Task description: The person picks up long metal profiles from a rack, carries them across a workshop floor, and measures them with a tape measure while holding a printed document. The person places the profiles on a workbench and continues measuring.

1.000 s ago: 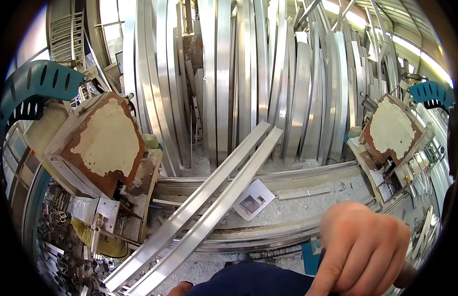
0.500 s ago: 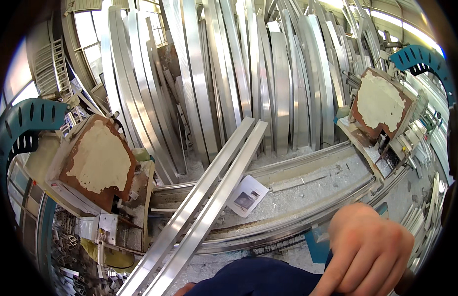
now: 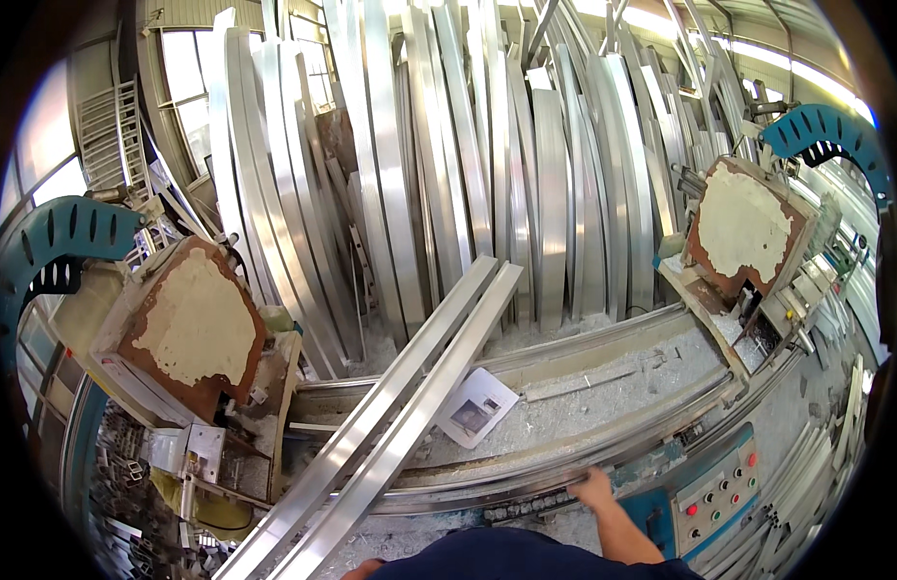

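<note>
My right hand (image 3: 593,486) reaches to the front rail (image 3: 526,491) of a long machine bed, its fingers curled in at the rail's edge; what they hold, if anything, is too small to make out. Of my left hand (image 3: 363,568) only a bit shows at the lower edge, beside two long silver aluminium profiles (image 3: 400,440); its fingers are hidden. The profiles lie side by side, slanting across the bed. Near them, a white printed sheet (image 3: 477,409) rests in the bed among metal chips.
Saw heads with peeling covers stand left (image 3: 199,324) and right (image 3: 743,220). Many upright aluminium profiles (image 3: 550,193) lean behind the bed. A control panel (image 3: 716,498) with coloured buttons sits at the lower right, by stacked offcuts (image 3: 806,474). More scrap (image 3: 129,536) lies lower left.
My right hand has moved away from close before the camera, down and left to the front rail. The control panel has come into sight. The view has shifted slightly upward.
</note>
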`<state>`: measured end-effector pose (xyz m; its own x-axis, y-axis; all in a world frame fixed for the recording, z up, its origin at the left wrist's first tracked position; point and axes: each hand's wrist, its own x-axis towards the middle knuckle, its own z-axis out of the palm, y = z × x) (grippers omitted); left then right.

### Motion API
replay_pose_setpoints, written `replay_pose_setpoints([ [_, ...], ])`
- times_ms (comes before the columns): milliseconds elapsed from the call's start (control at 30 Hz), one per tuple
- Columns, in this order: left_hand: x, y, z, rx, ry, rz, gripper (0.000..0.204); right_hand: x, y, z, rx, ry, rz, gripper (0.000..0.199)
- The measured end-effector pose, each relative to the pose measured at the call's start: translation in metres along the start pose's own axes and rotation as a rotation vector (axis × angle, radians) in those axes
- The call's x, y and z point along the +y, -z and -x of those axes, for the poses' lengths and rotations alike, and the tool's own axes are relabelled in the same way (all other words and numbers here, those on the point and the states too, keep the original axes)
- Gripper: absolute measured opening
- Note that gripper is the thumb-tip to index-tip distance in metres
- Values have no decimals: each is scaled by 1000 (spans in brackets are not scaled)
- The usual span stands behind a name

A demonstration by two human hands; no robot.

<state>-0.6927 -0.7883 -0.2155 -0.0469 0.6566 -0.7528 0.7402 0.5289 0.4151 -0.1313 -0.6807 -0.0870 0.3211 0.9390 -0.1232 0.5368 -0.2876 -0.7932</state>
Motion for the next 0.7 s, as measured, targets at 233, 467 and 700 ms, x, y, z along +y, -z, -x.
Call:
replay_pose_setpoints([
  [233,38,11,13,-17,94,-10,31,168,-35,100,-673,-560,284,39],
  [467,65,19,10,-33,98,-40,30,181,-33,105,-788,-477,148,36],
  [700,75,27,6,-39,88,-67,30,152,-38,70,-435,-894,-189,38],
])
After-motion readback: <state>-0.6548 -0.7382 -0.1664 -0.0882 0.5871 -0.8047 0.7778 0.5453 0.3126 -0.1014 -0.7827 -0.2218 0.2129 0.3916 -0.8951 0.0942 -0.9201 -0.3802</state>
